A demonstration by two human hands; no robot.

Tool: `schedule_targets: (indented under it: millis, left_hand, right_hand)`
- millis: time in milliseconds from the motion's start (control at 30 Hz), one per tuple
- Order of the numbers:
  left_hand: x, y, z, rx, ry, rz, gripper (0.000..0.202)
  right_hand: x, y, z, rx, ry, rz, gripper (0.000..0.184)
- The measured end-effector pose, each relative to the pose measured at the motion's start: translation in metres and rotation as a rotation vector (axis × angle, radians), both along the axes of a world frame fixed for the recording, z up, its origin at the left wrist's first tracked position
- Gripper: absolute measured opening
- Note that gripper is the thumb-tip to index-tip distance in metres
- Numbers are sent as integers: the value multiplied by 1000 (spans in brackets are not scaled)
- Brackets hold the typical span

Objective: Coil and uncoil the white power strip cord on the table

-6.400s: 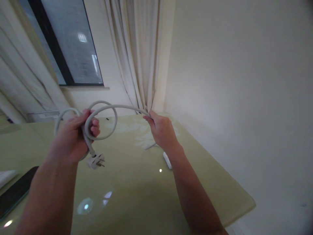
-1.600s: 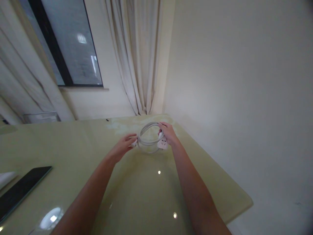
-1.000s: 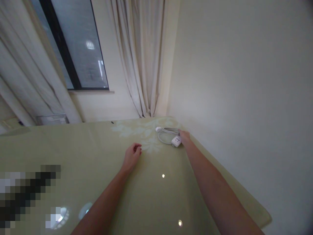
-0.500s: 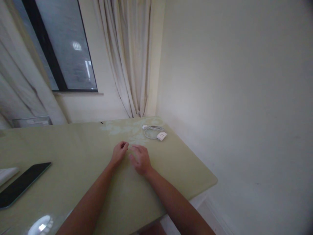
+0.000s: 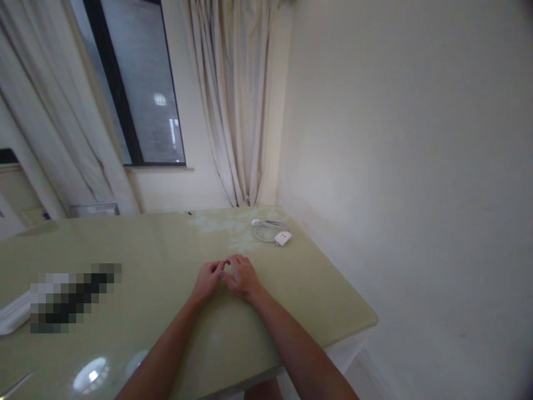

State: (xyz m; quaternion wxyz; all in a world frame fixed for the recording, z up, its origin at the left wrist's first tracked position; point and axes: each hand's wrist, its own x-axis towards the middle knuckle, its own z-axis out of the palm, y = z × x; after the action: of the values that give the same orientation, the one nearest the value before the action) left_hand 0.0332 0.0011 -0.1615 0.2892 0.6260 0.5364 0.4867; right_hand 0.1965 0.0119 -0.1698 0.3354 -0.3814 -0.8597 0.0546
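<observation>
Both hands meet above the tabletop near its front right part, fingertips touching. My left hand (image 5: 210, 281) is closed, thumb and index finger pinched together. Beside it, my right hand (image 5: 243, 277) curls its fingers and thumb in against the left fingertips. A tiny dark spot shows between the fingers; whether it is a small object or only a gap I cannot tell. Beyond the hands lies a white extension socket (image 5: 283, 238) with its grey cable (image 5: 268, 224) coiled and its plug (image 5: 255, 222) at the left end.
The greenish table (image 5: 316, 300) ends at a right edge near the wall (image 5: 395, 166). To the left lie a pixelated dark flat object (image 5: 79, 300) and a white object (image 5: 16, 314). A small black item (image 5: 190, 213) lies at the back edge, below the curtains (image 5: 237, 111).
My right hand has closed in from slightly apart until its fingers touch my left hand. The camera view has turned left, so the table and window appear further right.
</observation>
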Motion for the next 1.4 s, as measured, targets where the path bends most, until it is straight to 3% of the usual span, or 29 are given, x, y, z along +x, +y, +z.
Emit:
schedule_targets:
  millis: [533, 1400]
  left_hand:
    - [2, 7, -1, -23, -72, -40, 47]
    - [4, 7, -5, -2, -50, -75, 47]
  right_hand:
    - [0, 5, -1, -124, 47, 12, 46]
    - [3, 6, 0, -171, 98, 40, 39]
